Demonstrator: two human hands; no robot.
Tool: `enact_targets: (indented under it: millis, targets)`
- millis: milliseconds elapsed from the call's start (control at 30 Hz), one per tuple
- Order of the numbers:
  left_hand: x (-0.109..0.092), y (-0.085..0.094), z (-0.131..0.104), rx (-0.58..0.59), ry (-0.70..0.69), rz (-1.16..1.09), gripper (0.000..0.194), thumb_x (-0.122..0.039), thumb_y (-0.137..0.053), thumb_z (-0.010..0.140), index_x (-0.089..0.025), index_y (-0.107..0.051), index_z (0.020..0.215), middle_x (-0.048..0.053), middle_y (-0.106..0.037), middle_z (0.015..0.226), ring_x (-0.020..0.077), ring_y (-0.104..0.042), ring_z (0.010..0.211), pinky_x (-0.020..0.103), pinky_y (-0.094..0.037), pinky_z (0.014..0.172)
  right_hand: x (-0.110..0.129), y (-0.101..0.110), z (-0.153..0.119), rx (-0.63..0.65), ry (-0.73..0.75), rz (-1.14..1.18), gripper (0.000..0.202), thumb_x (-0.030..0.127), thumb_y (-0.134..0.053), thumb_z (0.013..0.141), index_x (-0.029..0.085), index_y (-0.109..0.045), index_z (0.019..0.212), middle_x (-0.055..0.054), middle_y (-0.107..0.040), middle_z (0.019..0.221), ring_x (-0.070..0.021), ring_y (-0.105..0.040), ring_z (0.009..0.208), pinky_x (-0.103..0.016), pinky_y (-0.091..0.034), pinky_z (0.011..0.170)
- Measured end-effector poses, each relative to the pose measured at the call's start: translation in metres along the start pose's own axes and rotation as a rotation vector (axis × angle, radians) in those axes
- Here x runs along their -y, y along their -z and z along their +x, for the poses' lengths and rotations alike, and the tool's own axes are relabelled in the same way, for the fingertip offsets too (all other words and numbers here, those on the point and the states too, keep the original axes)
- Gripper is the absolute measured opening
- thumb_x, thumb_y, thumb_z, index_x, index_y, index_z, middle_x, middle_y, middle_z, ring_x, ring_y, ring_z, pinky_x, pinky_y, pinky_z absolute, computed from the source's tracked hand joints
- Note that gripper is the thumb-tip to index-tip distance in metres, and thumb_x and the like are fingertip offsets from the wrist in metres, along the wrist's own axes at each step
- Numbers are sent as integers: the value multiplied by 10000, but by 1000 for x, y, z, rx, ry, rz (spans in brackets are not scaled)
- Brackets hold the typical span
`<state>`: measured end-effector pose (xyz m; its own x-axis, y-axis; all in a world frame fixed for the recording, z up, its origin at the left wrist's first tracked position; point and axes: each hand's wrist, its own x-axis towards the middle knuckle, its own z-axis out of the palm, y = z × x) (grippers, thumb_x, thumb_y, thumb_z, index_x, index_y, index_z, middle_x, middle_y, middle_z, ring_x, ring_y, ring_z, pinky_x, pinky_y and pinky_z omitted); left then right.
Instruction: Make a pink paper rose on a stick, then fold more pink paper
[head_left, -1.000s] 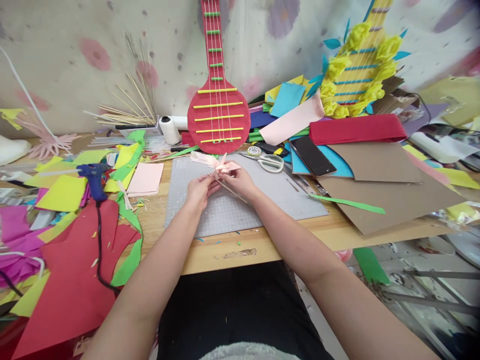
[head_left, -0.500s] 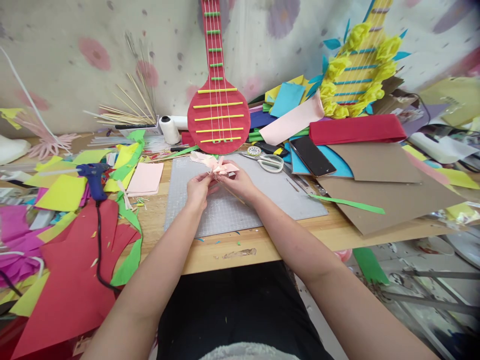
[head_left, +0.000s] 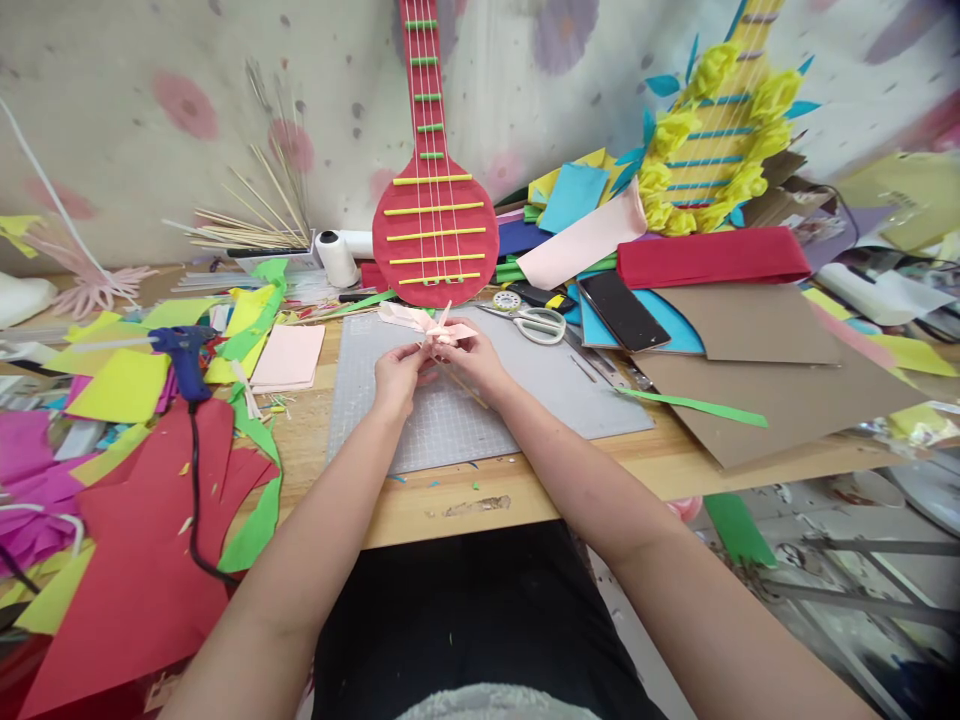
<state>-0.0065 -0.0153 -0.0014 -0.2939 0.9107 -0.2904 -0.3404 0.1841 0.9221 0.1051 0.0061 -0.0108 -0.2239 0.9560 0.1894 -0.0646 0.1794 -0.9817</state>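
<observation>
Over the grey cutting mat (head_left: 375,430), my left hand (head_left: 400,380) and my right hand (head_left: 480,362) meet at a pale pink paper flower (head_left: 444,332). Both hands pinch it near its base, with strips of the paper sticking up and out to the left. A thin wooden stick (head_left: 466,388) slants down from the flower beneath my right hand. Fingers hide the point where paper and stick join. Just behind the hands stands a red paper lute (head_left: 436,245) with yellow bars and white strings.
White-handled scissors (head_left: 541,325) lie right of the hands, near a black phone (head_left: 624,312) and brown cardboard (head_left: 780,400). To the left are a pink paper stack (head_left: 288,357), a blue glue gun (head_left: 187,355) and red paper (head_left: 150,540). A yellow flowered instrument (head_left: 705,150) leans at the back right.
My hands stay together at the flower while their fingers shift slightly. The paper strips at the top have turned a little, and the stick below shows more clearly.
</observation>
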Motion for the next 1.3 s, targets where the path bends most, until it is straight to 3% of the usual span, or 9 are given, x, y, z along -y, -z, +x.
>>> enact_targets:
  millis: [167,300,433,600,767,933,1033,1167,1300]
  targets:
    - [-4,4,7,-60,-102,80,253,-186,-707,642,-132,-541,826,33,-644,664,145,-640,599,254,-518,557,3,17,5,-72,-134,-26,613,345,-658,635,246,-399,1181,-52,-564,1043,-169,-560,886,-334,-462,771]
    - [-24,5,11,9,-98,300,345,-126,-692,641,-131,-511,935,40,-637,627,166,-637,561,289,-516,558,32,31,18,-203,84,-191,397,333,-556,729,253,-485,1111,-44,-537,1089,-179,-495,1038,-364,-410,874]
    - [-69,-3,17,205,-124,679,409,-65,-742,539,-123,-563,902,43,-626,581,177,-624,522,300,-503,573,72,25,44,38,258,-590,94,269,-614,693,185,-631,733,-28,-604,882,-177,-512,979,-338,-379,889]
    - [-110,-15,30,380,-216,1256,557,-79,-744,517,-151,-578,1043,41,-645,628,208,-638,586,298,-469,601,92,15,65,285,111,-898,65,200,-665,629,166,-682,681,-43,-636,789,-168,-551,850,-291,-403,786]
    - [-111,-14,30,399,-390,1604,640,-201,-727,572,-170,-510,1173,77,-681,801,224,-643,745,294,-441,668,88,15,58,233,-45,-932,213,278,-673,616,157,-686,790,-46,-651,789,-142,-557,744,-239,-395,635]
    - [-104,-12,22,442,-521,1664,578,-230,-687,615,-193,-495,1159,70,-678,892,221,-625,827,287,-419,701,79,12,51,330,-145,-925,194,271,-654,620,147,-687,765,-27,-639,724,-122,-534,689,-224,-370,596]
    - [-100,-11,21,442,-529,1573,520,-183,-686,604,-197,-530,1099,57,-679,853,219,-622,810,286,-413,718,70,9,53,349,-166,-931,200,307,-658,610,134,-679,708,-11,-601,643,-119,-503,637,-233,-358,575]
    - [-92,-8,25,375,-450,1317,402,-49,-730,466,-210,-626,819,16,-644,660,229,-615,798,269,-403,751,60,9,56,302,-162,-863,130,245,-666,579,142,-668,658,0,-583,608,-114,-489,595,-236,-345,545]
    - [-86,-7,30,355,-331,1079,320,64,-685,398,-214,-588,524,-5,-550,502,238,-599,845,261,-397,791,57,8,54,291,-150,-851,111,231,-673,566,152,-668,644,-10,-603,612,-127,-509,592,-248,-353,549]
